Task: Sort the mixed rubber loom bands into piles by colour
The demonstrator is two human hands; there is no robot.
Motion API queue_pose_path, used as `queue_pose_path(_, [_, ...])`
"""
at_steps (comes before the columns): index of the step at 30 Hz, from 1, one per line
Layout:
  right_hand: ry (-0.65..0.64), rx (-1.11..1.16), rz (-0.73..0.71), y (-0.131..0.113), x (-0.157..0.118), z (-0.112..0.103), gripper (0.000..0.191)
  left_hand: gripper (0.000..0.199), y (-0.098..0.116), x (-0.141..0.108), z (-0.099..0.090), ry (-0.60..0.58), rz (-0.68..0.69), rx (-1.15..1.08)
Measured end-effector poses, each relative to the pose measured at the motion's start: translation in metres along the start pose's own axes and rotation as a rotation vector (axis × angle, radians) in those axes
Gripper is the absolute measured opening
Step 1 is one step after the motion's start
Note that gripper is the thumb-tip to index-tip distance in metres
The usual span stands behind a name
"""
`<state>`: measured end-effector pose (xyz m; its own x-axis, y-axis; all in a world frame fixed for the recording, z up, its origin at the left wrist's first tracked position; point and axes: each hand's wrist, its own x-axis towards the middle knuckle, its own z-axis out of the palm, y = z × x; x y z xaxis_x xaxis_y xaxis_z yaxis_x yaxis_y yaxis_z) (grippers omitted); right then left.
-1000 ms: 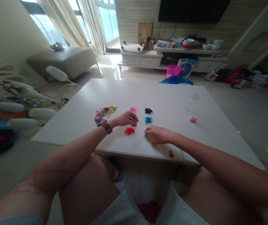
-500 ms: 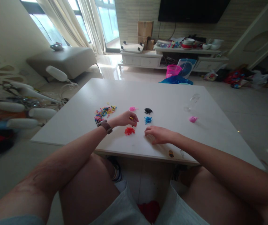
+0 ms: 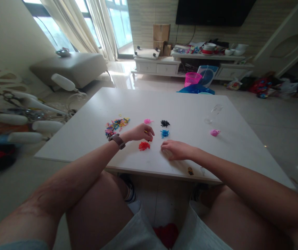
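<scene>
Barely shifting left hand (image 3: 140,132) since the earlier frame; pinching small loom bands (image 3: 150,139), best staying light and clear of red loom-band pile (image 3: 144,146) just bodyward of grip; leaving right hand's (image 3: 179,150) hold unclear.

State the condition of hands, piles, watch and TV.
Left hand: fingers closed on small bits, one yellow.
Right hand: fingers bent, low over table.
Mixed pile: loosely spread.
Red pile: heaped.
Blue pile: heaped.
Black pile: heaped.
Pink pile: heaped.
Watch: strapped on.
TV: screen dark.
</scene>
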<state>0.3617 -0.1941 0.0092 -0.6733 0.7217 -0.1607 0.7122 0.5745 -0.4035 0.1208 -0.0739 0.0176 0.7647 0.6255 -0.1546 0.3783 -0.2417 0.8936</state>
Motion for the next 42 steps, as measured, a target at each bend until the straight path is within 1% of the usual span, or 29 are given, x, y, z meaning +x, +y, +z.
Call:
queue_pose_path(3, [0.035,0.005,0.006,-0.002,0.0,-0.001,0.044,0.023,0.003,-0.001,0.001,-0.012,-0.02,-0.036])
queue_pose_path(7, [0.13,0.007,0.018,-0.006,0.001,-0.004,0.05,0.024,0.004,-0.002,0.002,-0.03,-0.037,-0.074])
queue_pose_path(10, [0.204,0.003,0.005,-0.009,0.002,-0.006,0.057,0.022,0.006,-0.001,0.002,-0.038,-0.023,-0.07])
queue_pose_path(12, [0.229,-0.005,-0.012,-0.011,0.002,-0.006,0.061,0.021,0.006,-0.001,0.002,-0.048,-0.001,-0.043])
queue_pose_path(16, [0.216,-0.031,-0.046,-0.012,0.001,-0.006,0.061,0.022,0.005,-0.001,-0.002,-0.041,0.006,0.083])
queue_pose_path(19, [0.203,-0.043,-0.051,-0.011,0.0,-0.006,0.056,0.023,0.003,-0.003,-0.007,-0.036,-0.014,0.257])
queue_pose_path(22, [0.201,-0.038,-0.051,-0.01,0.0,-0.006,0.05,0.025,0.003,-0.005,-0.011,-0.053,0.012,0.429])
queue_pose_path(24, [0.203,-0.033,-0.052,-0.009,0.0,-0.006,0.048,0.026,0.004,-0.005,-0.012,-0.075,0.02,0.491])
queue_pose_path(28, [0.183,-0.05,-0.049,-0.008,0.0,-0.006,0.043,0.026,0.005,-0.005,-0.01,-0.109,0.01,0.51])
queue_pose_path(34, [0.157,-0.036,-0.041,-0.009,-0.001,-0.008,0.039,0.025,0.005,-0.004,-0.008,-0.121,0.009,0.463])
queue_pose_path(42, [0.148,-0.032,-0.05,-0.008,0.0,-0.007,0.033,0.026,0.006,-0.006,-0.009,-0.122,-0.013,0.467])
